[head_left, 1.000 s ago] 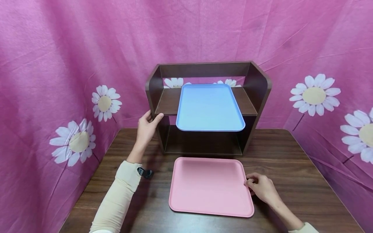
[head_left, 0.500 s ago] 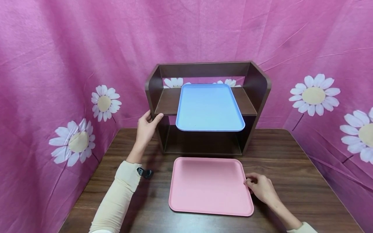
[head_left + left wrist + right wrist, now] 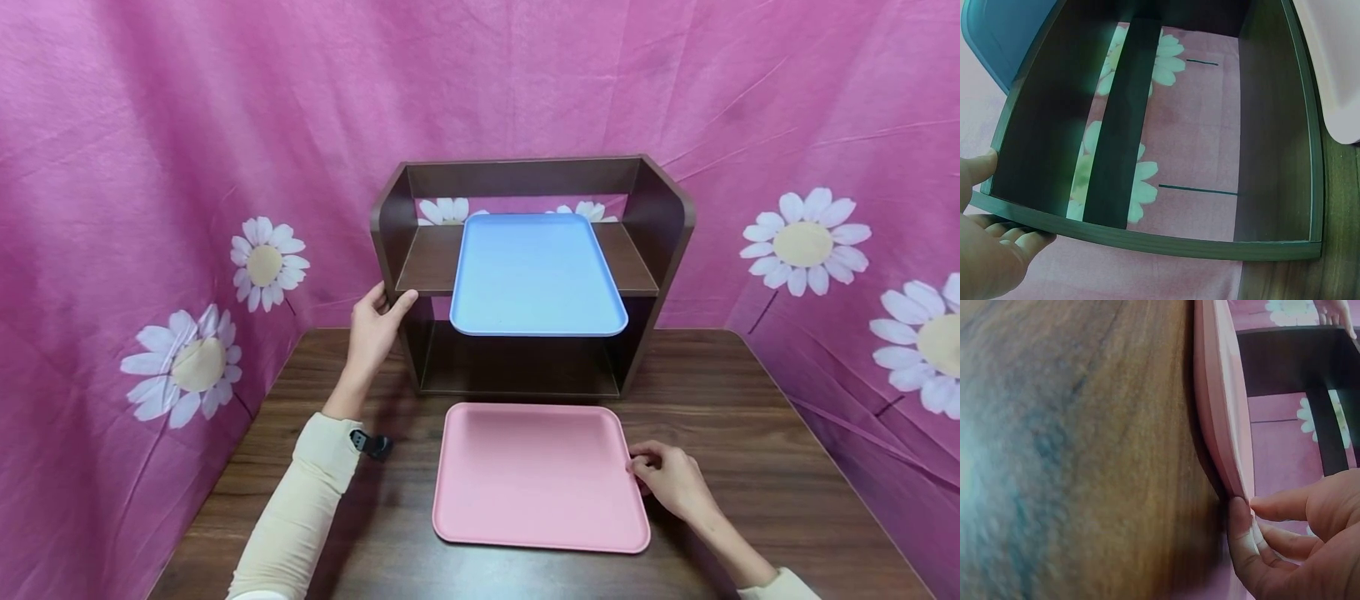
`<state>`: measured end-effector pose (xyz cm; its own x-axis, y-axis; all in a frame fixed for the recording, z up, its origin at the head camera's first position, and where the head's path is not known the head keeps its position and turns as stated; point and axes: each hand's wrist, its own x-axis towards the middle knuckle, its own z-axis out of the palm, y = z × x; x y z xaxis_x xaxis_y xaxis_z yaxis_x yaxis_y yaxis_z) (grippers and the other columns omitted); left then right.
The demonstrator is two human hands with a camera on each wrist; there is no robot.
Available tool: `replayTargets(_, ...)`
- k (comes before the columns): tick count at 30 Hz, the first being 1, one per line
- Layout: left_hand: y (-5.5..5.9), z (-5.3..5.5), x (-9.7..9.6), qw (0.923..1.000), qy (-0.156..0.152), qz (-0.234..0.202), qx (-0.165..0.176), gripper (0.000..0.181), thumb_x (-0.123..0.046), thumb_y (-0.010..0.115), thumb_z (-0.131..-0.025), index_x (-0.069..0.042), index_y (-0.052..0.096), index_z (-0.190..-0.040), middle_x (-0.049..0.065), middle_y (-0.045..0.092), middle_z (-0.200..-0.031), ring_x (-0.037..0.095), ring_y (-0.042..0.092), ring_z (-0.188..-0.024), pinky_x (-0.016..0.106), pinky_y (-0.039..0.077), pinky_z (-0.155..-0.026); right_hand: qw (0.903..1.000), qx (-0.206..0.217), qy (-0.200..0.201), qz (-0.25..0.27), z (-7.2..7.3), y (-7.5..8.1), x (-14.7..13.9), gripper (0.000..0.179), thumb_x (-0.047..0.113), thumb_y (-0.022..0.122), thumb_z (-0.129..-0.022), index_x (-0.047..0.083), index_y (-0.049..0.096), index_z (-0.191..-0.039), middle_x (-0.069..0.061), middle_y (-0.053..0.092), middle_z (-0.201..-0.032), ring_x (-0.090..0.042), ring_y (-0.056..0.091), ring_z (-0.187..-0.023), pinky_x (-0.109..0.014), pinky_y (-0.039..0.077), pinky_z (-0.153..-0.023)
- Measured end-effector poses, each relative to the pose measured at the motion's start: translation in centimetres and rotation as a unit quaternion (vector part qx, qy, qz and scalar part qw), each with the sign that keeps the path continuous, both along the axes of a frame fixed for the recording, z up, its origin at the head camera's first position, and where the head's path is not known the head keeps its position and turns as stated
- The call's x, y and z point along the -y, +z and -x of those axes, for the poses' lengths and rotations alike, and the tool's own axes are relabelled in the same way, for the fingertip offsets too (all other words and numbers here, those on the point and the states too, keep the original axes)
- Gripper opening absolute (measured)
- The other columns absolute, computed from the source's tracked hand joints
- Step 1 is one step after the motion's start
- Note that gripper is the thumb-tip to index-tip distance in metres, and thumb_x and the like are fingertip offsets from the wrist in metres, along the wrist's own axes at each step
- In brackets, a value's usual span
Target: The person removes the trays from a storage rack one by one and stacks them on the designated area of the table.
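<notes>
A dark brown two-tier shelf (image 3: 660, 218) stands on the table's far side. My left hand (image 3: 371, 332) grips its left side panel, thumb on the front edge at the middle board and fingers round the outside; the left wrist view shows this thumb (image 3: 982, 166) too. On the middle board lies a blue tray (image 3: 538, 275), its near end jutting out past the board's front edge. A pink tray (image 3: 540, 475) lies lengthwise on the table before the shelf. Its right rim is pinched between the thumb and fingers of my right hand (image 3: 675, 482).
The brown wood-grain table (image 3: 742, 433) runs out to both sides of the pink tray. Behind and beside it hangs a magenta cloth (image 3: 525, 83) printed with white daisies. A small black device (image 3: 371, 445) sits at my left cuff.
</notes>
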<state>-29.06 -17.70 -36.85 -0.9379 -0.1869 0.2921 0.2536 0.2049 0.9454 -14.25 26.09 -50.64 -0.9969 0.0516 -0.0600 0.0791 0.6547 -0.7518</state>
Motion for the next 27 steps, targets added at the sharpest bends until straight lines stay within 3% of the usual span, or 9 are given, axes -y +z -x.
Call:
replayTargets(9, 0.1, -0.1, 0.0, 0.9999, -0.006, -0.008, 0.001, 0.057, -0.027, 0.078, -0.100, -0.001, 0.061, -0.147, 0.024, 0.068, -0.139, 0.027, 0.065, -0.129, 0.043, 0.052, -0.114, 0.9997, -0.019, 0.004, 0.016, 0.2, 1.7, 0.1, 0.013, 0.004, 0.072, -0.098, -0.004, 0.078, -0.107, -0.009, 0.079, -0.081, -0.012, 0.072, -0.063, -0.025, 0.061, -0.060)
replayTargets(14, 0.0, -0.1, 0.0, 1.0000, -0.002, 0.001, -0.003, 0.057, -0.027, 0.078, -0.100, -0.001, 0.061, -0.148, 0.023, 0.069, -0.140, 0.027, 0.066, -0.128, 0.041, 0.053, -0.112, 0.9968, -0.037, 0.010, 0.071, 0.2, 2.9, 0.5, 0.016, 0.000, 0.069, -0.101, -0.010, 0.077, -0.110, -0.016, 0.081, -0.086, -0.013, 0.076, -0.067, -0.025, 0.064, -0.064)
replayTargets(21, 0.1, -0.2, 0.1, 1.0000, 0.002, 0.003, -0.001, 0.057, -0.028, 0.079, -0.099, -0.002, 0.062, -0.147, 0.024, 0.070, -0.138, 0.026, 0.066, -0.126, 0.038, 0.055, -0.108, 0.9746, -0.022, 0.041, 0.219, 0.6, 5.2, 1.6, 0.028, -0.001, 0.055, -0.108, -0.025, 0.062, -0.121, -0.028, 0.079, -0.096, -0.014, 0.079, -0.077, -0.036, 0.067, -0.075)
replayTargets(27, 0.1, -0.4, 0.0, 1.0000, 0.001, 0.006, 0.002, 0.056, -0.028, 0.079, -0.099, -0.003, 0.062, -0.147, 0.023, 0.070, -0.137, 0.026, 0.067, -0.124, 0.035, 0.055, -0.106, 0.9597, -0.031, 0.082, 0.267, 0.6, 7.8, 2.6, 0.035, 0.007, 0.049, -0.113, -0.025, 0.061, -0.121, -0.018, 0.081, -0.097, -0.014, 0.080, -0.083, -0.035, 0.067, -0.078)
